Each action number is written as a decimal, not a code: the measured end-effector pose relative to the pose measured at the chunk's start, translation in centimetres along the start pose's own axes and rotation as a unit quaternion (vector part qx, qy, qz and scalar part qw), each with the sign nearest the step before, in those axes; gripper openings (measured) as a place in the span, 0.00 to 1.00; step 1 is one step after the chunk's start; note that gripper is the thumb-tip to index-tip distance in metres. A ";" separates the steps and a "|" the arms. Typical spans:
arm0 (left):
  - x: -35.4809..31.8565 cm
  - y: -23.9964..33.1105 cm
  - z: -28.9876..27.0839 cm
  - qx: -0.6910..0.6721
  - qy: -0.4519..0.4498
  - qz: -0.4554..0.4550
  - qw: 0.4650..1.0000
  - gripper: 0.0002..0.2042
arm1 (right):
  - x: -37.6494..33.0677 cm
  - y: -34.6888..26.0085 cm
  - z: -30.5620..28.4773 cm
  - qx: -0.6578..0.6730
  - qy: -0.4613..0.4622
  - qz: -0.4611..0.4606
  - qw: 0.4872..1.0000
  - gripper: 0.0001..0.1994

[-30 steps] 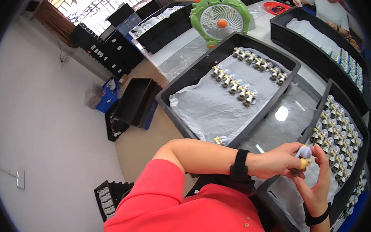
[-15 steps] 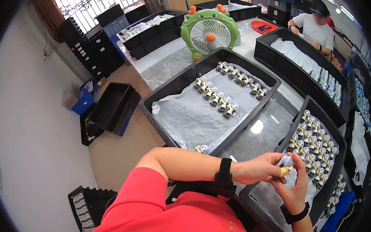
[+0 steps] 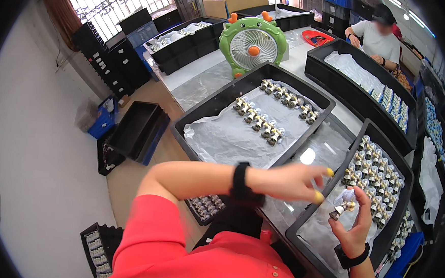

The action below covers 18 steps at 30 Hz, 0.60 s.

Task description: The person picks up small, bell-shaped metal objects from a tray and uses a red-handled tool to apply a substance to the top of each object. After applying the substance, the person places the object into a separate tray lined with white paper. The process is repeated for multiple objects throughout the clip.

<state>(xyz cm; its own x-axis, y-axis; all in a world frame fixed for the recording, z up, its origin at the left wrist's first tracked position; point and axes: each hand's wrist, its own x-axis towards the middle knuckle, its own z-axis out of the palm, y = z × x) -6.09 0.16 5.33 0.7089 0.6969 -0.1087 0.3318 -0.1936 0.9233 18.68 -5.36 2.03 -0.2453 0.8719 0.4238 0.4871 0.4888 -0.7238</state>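
Note:
My right hand is closed on a small figurine, pinched between thumb and fingers above the right-hand black tray. The figurine has a pale top, yellow parts and a dark base, and it tilts. Left of it, apart from it, my left hand is open and slightly blurred, its fingers spread. Yellow covers sit on two of its fingertips. Rows of similar figurines stand on white paper in the tray behind my right hand.
A larger black tray ahead holds rows of figurines on white paper. Behind it stands a green animal-shaped fan. A co-worker sits beyond another long tray at the far right. Stacked black trays are on the floor at left.
My left hand has let go of the figurine and moved left, its fingers spreading. The figurine remains in my right hand, now more tilted.

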 end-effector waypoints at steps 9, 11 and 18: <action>-8.6 -12.0 -15.7 0.422 -0.120 -0.415 0.797 0.34 | 0.6 -0.3 -0.6 0.020 0.011 -0.017 1.000 0.37; -9.7 -12.0 -15.6 0.411 -0.150 -0.447 0.780 0.39 | 0.5 -0.3 -0.7 0.010 0.005 -0.021 1.000 0.37; -9.1 -11.8 -15.9 0.404 -0.202 -0.474 0.756 0.45 | 0.3 0.0 -0.3 0.028 0.009 0.012 1.000 0.38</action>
<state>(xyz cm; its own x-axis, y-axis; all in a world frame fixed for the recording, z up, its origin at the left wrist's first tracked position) -26.36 7.03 1.27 -0.0081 0.5514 -0.8342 0.9660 -0.2113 -0.1490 18.84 -5.06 2.28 -0.2189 0.8827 0.4159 0.4454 0.4697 -0.7622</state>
